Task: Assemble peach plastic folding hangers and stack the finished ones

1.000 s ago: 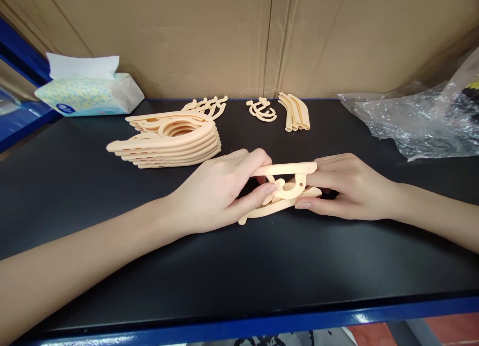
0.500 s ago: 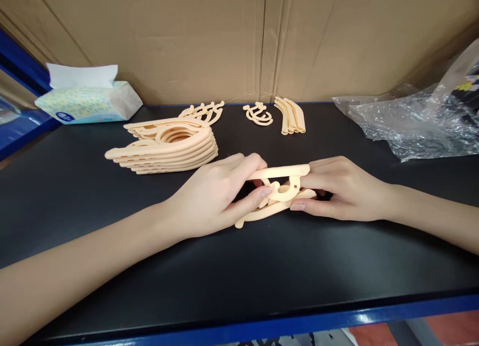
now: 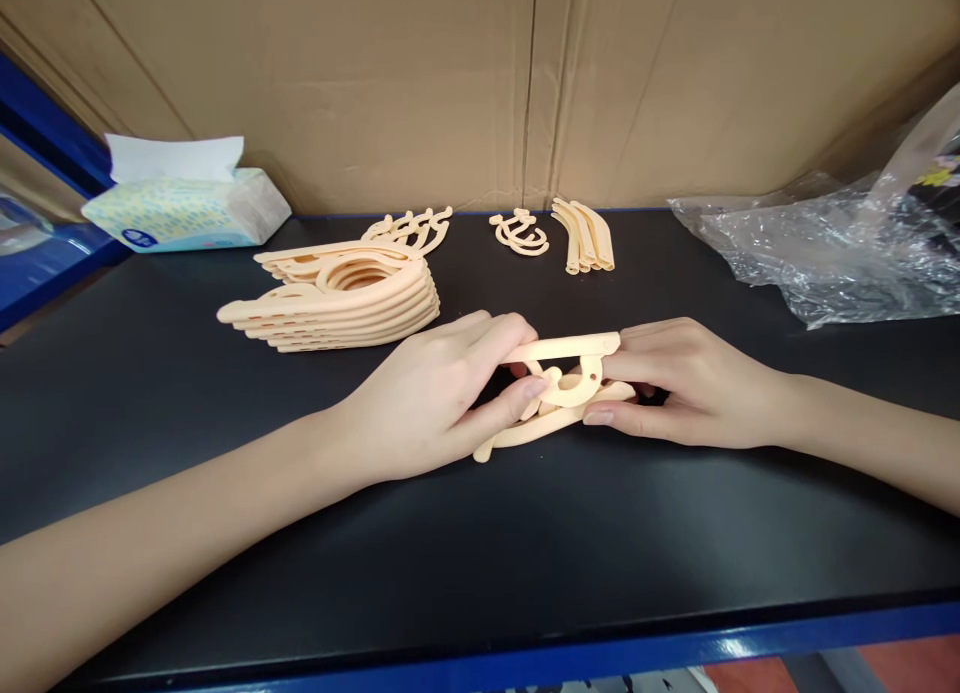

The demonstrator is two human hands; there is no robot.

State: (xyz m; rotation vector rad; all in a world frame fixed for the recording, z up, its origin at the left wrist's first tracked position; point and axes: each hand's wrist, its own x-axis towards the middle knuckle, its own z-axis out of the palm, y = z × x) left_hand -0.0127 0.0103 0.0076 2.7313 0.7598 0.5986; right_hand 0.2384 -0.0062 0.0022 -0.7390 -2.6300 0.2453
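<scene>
Between my two hands is a cream plastic folding hanger (image 3: pixel 541 430), its arms folded close together and its small curved hook part in the middle. My left hand (image 3: pixel 442 398) grips it from the left, thumb pressed on the curved part and fingers over the upper arm. My right hand (image 3: pixel 686 383) is closed on its right end, thumb at the lower arm and fingers behind. The fingertips of both hands are partly hidden behind the hanger.
On the black tabletop (image 3: pixel 480 563), a stack of folded hangers (image 3: pixel 375 298) stands left of centre. Behind lie loose hooks (image 3: pixel 416 231), more hooks (image 3: pixel 519 235) and several hanger arms (image 3: pixel 589 238). A tissue pack (image 3: pixel 187 208) sits back left, crumpled clear plastic (image 3: pixel 817 243) at right. Cardboard (image 3: pixel 337 83) forms the back.
Both hands keep the same hold on the hanger, with hardly any movement. The whole view has shifted very slightly, so everything appears a little lower.
</scene>
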